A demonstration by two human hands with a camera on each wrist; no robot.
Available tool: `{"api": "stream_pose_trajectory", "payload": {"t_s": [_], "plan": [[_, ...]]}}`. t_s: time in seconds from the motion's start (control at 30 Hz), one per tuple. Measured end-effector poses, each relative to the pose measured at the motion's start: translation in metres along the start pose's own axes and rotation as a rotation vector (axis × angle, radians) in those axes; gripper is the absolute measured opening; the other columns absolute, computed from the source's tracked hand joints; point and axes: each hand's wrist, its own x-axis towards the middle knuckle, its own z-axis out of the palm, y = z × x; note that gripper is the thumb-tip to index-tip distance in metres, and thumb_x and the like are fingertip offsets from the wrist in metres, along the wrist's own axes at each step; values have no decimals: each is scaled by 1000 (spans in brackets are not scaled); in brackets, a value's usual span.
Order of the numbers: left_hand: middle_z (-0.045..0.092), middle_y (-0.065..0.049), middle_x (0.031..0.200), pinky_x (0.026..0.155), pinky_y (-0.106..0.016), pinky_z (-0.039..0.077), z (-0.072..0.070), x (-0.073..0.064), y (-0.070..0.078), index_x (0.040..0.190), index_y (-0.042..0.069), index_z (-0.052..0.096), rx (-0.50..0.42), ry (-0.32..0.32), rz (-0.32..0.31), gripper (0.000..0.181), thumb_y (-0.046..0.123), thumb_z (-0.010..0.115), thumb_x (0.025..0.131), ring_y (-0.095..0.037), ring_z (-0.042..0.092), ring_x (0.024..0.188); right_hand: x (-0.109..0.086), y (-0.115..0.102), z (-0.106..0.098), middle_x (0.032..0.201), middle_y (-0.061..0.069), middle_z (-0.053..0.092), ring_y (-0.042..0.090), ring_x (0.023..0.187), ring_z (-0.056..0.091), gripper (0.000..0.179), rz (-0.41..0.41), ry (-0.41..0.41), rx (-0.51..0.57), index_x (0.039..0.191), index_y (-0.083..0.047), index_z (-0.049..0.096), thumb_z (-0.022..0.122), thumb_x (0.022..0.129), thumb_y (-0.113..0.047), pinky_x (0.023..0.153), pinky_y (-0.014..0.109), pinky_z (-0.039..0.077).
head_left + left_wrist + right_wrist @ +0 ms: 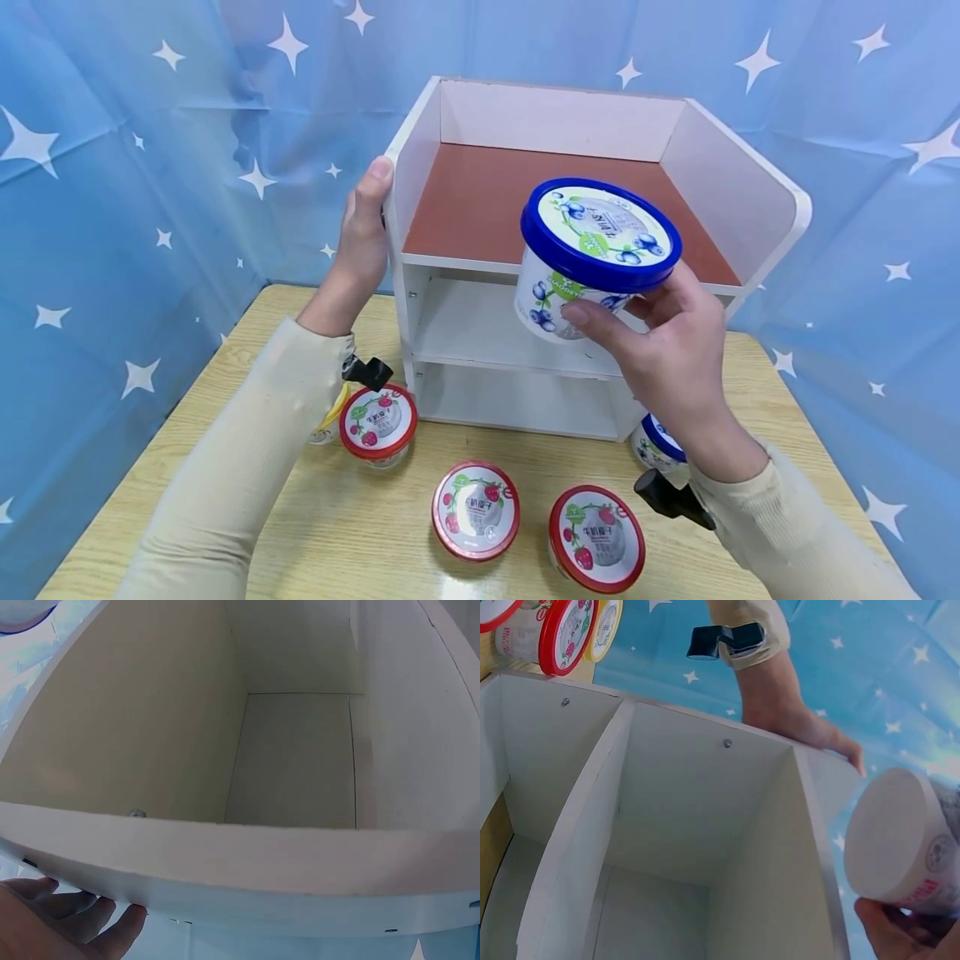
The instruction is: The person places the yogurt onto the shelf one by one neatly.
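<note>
My right hand [675,358] grips a blue-lidded tub [600,242] printed with blueberries, thumb on the near side and fingers behind. The tub is tilted and held up in front of the top of a small white shelf unit [517,367]; its white base [889,836] shows in the right wrist view. On the shelf's left side panel rests my left hand [365,237]; the left wrist view shows its fingertips [124,926] against the panel's outer face.
Red-lidded tubs [476,510] with strawberry prints stand on the wooden table [352,542] before the shelf. A yellow-lidded tub [327,421] is partly hidden at left, another blue-lidded tub [656,446] at right. Star-printed blue cloth [112,208] hangs behind.
</note>
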Motion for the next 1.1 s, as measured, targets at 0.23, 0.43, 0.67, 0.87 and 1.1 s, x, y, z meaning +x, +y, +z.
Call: {"api": "stream_pose_trajectory", "payload": {"t_s": [0.23,0.43,0.67,0.87,1.1], "plan": [[55,-23,97,71,-38,48,1,0,-1,114,4,57,-25,5,0,60,54,35,90,-31,56,82,4,-3,1,124,4,64,22,109,64,54,13,8,3,132,-7,60,77,82,0,87,28,51],[54,-24,99,70,-39,49,1,0,-1,114,8,58,-26,-3,7,57,54,34,90,-32,56,82,7,-6,5,123,-2,65,22,109,64,55,23,-15,-10,133,-8,60,77,81,2,89,29,51],[56,-26,99,68,-40,50,2,-1,1,115,5,58,-8,-4,24,56,50,33,91,-33,58,82,11,-7,5,124,-3,65,21,110,63,54,31,-22,-43,133,-9,59,77,83,-1,88,28,51],[55,-26,100,69,-40,49,2,-1,0,117,5,57,-15,-2,26,57,50,33,91,-32,58,83,15,-11,5,124,-2,65,19,109,64,53,62,-28,-95,134,-12,60,78,84,-9,87,28,51],[55,-24,99,68,-39,49,1,0,-3,115,8,58,-16,3,13,56,52,33,90,-32,57,82,22,-14,10,124,-3,64,18,110,63,53,98,-51,-145,134,-15,59,79,84,-18,87,30,52]]}}
